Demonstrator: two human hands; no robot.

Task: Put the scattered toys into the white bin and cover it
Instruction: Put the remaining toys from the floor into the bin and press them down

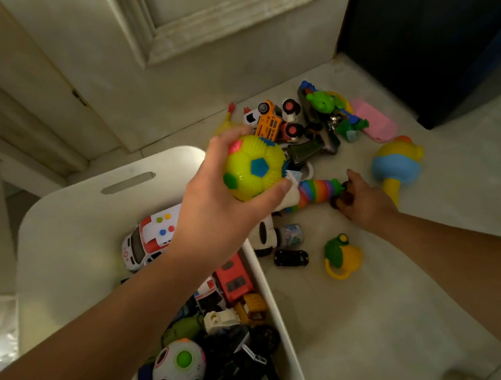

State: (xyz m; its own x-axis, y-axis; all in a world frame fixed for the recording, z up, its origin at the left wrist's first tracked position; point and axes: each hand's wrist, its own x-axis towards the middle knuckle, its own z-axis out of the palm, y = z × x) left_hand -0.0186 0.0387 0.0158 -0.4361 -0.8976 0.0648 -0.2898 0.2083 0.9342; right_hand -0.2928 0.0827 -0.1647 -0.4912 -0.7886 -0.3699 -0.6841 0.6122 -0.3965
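My left hand (213, 208) grips a yellow spiky ball (253, 165) with blue, green and pink patches, held above the far right rim of the white bin (65, 235). The bin holds several toys, among them a white ambulance (150, 239), a red bus (234, 277) and a white puzzle ball (179, 370). My right hand (363, 199) rests low on the floor, its fingers closed around a small dark brown toy (342, 199) beside a rainbow spring toy (320, 191). No lid is in view.
Scattered on the pale floor: an orange truck (270, 124), a green plant figure (323, 102), a pink toy phone (375, 122), a yellow-and-blue rattle (397, 166), a small black car (291, 258), a yellow-green whistle toy (340, 256). A white door stands behind, a dark cabinet (444, 17) at right.
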